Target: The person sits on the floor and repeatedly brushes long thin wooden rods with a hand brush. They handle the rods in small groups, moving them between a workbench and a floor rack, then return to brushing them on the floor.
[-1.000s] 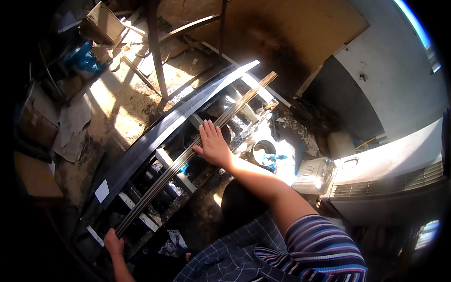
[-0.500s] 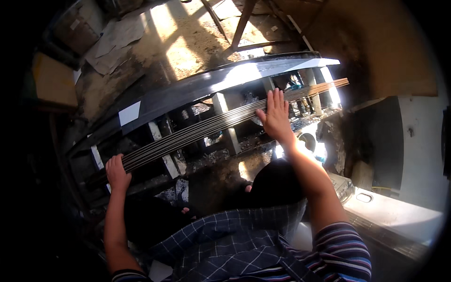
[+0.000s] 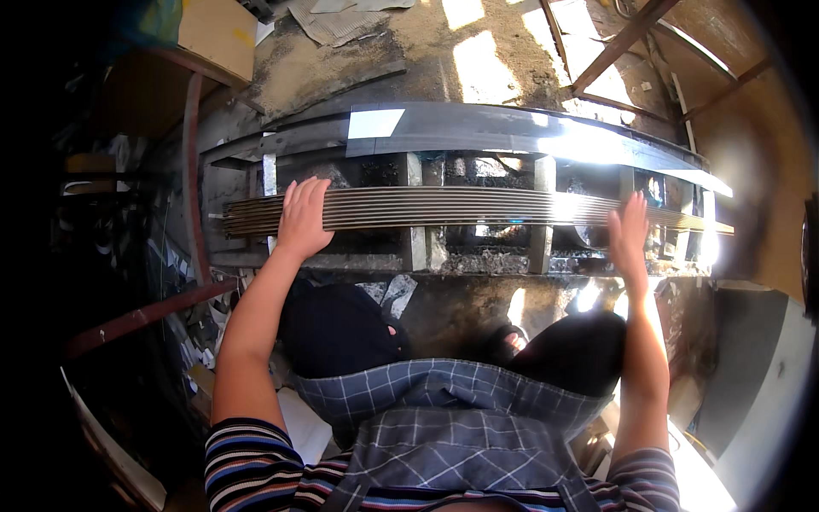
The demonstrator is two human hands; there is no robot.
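Note:
A row of long, thin metal rods [image 3: 478, 207] lies side by side across the slats of a dark frame [image 3: 542, 243] in front of me. They run from left to right and draw closer together toward the right end. My left hand [image 3: 304, 224] rests on the rods a little in from their left end, palm down, fingers stretched out. Nearer their right end, my right hand [image 3: 630, 239] is open with its fingers straight, at the rods. Parts of the rods under both hands are hidden.
Behind the rods lies a long dark flat strip [image 3: 461, 128], with bright glare on its right part. A reddish-brown bar [image 3: 194, 179] stands at the frame's left. Cardboard sheets [image 3: 341, 21] lie on the far floor, and a box [image 3: 217, 38] stands at far left.
The view has turned, so the rods now run level instead of slanting. They look more spread out at the left. Both hands remain at the rods, and the left fingers now lie flatter on top.

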